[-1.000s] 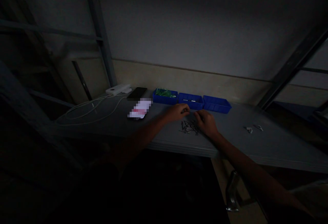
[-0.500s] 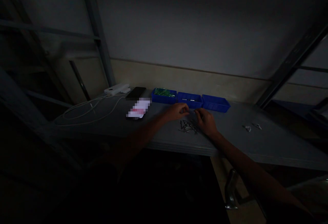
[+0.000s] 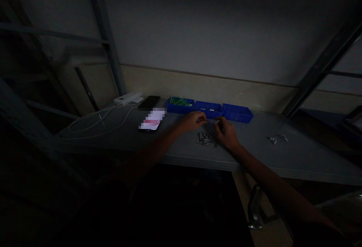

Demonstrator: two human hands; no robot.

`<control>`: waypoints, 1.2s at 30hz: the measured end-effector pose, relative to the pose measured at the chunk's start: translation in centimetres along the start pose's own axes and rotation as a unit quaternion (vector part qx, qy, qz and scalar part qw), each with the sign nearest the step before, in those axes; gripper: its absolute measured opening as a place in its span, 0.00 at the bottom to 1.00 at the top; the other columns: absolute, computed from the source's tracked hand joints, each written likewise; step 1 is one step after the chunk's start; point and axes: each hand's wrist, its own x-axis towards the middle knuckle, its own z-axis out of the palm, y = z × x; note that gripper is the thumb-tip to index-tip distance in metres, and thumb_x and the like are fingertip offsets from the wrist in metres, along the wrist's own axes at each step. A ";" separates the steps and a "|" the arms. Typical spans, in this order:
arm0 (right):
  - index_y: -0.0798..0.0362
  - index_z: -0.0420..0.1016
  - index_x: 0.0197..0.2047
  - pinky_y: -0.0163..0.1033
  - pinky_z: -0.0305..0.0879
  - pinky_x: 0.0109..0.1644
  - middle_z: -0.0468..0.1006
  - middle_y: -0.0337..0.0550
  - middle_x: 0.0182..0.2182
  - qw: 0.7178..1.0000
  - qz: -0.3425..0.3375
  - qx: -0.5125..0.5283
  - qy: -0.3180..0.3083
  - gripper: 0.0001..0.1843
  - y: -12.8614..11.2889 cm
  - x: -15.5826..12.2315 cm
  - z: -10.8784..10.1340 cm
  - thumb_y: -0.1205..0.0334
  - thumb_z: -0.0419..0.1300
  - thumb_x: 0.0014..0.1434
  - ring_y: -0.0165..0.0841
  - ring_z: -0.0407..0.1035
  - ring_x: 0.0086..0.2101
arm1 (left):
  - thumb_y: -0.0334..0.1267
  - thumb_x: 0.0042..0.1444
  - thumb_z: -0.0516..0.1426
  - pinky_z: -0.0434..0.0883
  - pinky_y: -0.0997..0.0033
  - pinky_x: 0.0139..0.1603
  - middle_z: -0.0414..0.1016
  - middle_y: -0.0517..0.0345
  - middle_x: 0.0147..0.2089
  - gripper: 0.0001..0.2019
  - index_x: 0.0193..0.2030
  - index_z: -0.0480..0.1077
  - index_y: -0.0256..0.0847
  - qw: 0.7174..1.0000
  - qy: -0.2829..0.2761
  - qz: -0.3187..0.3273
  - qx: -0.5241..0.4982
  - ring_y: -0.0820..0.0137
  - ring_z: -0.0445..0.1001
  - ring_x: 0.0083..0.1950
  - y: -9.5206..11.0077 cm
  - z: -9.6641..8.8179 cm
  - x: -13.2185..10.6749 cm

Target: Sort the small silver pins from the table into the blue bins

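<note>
Between my two hands, over the grey table, is a thin pale shiny piece (image 3: 212, 121); its exact kind is too dark and small to make out. My left hand (image 3: 195, 121) pinches its left end. On its right end, the fingers of my right hand (image 3: 226, 132) are closed. Just below lies a loose pile of slender metal pieces (image 3: 207, 139), which look like screws. Behind my hands stand three blue bins in a row: the left bin (image 3: 180, 108) holds green packets, the middle bin (image 3: 209, 113) a few shiny slender pieces, and the right bin (image 3: 237, 116) shows nothing inside.
On the table (image 3: 181, 152), a phone with a lit screen (image 3: 154, 120) and a dark phone (image 3: 149, 103) lie at left, by a white power strip (image 3: 128, 98) with looping cables. Small white items (image 3: 272, 140) lie at right. Metal frame posts (image 3: 106, 32) flank the table.
The pale shiny piece now shows stretched between both hands; before, only small tips showed at the fingers with a gap between. The hands have barely shifted, and the pile looks the same.
</note>
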 end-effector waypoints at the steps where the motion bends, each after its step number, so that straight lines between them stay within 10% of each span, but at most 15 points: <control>1: 0.55 0.67 0.43 0.35 0.58 0.31 0.71 0.40 0.24 1.000 0.001 0.000 0.000 0.14 0.0 0.0 0.0 0.58 0.49 0.58 0.32 0.65 0.25 | 0.36 0.52 0.56 0.62 0.76 0.32 0.70 0.60 0.30 0.05 0.33 0.69 0.36 1.000 -0.001 -0.001 0.001 0.75 0.66 0.30 0.0 0.0 0.0; 36: 0.53 0.69 0.37 0.34 0.55 0.27 0.76 0.45 0.26 0.999 -0.001 -0.053 -0.004 0.15 0.2 -0.1 0.1 0.56 0.45 0.61 0.33 0.68 0.25 | 0.37 0.55 0.52 0.63 0.77 0.31 0.72 0.59 0.30 0.08 0.35 0.70 0.36 1.000 -0.011 -0.002 -0.028 0.75 0.67 0.29 0.5 -0.5 0.1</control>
